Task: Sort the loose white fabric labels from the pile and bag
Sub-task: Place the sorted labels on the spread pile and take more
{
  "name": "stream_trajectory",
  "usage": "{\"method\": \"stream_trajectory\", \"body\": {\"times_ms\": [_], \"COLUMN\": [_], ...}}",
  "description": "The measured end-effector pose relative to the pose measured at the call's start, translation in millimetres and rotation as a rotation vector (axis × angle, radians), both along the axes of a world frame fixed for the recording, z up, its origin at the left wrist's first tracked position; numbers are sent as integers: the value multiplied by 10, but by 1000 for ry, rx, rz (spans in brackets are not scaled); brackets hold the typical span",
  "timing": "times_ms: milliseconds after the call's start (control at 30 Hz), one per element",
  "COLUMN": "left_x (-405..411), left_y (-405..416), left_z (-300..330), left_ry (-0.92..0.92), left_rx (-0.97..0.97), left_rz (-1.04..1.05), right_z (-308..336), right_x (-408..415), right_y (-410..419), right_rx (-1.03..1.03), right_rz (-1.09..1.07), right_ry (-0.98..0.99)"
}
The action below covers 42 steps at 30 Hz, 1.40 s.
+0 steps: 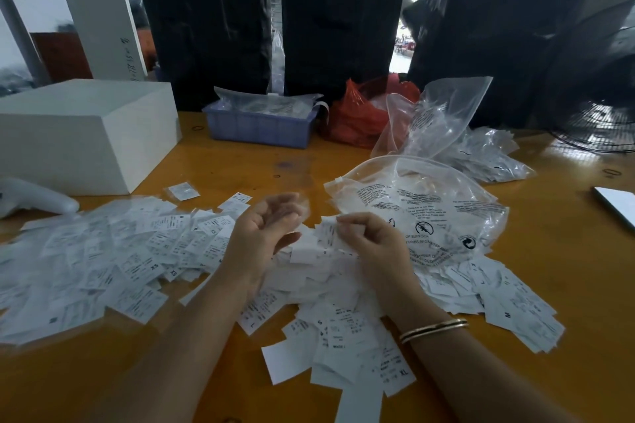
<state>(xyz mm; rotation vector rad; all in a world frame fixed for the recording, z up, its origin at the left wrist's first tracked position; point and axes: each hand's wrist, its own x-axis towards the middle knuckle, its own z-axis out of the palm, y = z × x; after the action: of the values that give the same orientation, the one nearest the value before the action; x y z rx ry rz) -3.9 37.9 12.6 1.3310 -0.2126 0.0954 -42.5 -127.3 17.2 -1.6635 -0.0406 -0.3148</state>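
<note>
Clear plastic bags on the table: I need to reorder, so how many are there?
2 bags: printed clear bag lying beside the right hand; upright clear bag behind it. Others may hide behind the red bag.

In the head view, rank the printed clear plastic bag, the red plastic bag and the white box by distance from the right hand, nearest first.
1. Printed clear plastic bag, just beyond the right hand, to its right.
2. Red plastic bag, farther back, by the black bundles.
3. White box, far left across the table.
</note>
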Motion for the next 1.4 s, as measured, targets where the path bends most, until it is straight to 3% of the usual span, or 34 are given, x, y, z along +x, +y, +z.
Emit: {"method": "stream_trajectory", "body": {"times_ms": [100,200,700,1067,1400], "left_x": [-10,-20,-50,-54,-93], "left_y": [-2,-8,-70,-77,-90], "left_z": [6,-1,-11,0,22], "left_ry": [-29,-63,-90,-53,-97], "left_rx": [42,113,163,181,232], "left_rz": [-8,-35,-110,-21,67], "right_z": [91,153,87,0,7], "right_x": [-16,-26,-10,13,-8], "right_y": [-35,-42,25,17,58], "right_rx": [313,392,243,-80,24], "right_rz": [-3,-14,41,-47,-18], "right_ry": [-89,-140,-255,-261,-156]}}
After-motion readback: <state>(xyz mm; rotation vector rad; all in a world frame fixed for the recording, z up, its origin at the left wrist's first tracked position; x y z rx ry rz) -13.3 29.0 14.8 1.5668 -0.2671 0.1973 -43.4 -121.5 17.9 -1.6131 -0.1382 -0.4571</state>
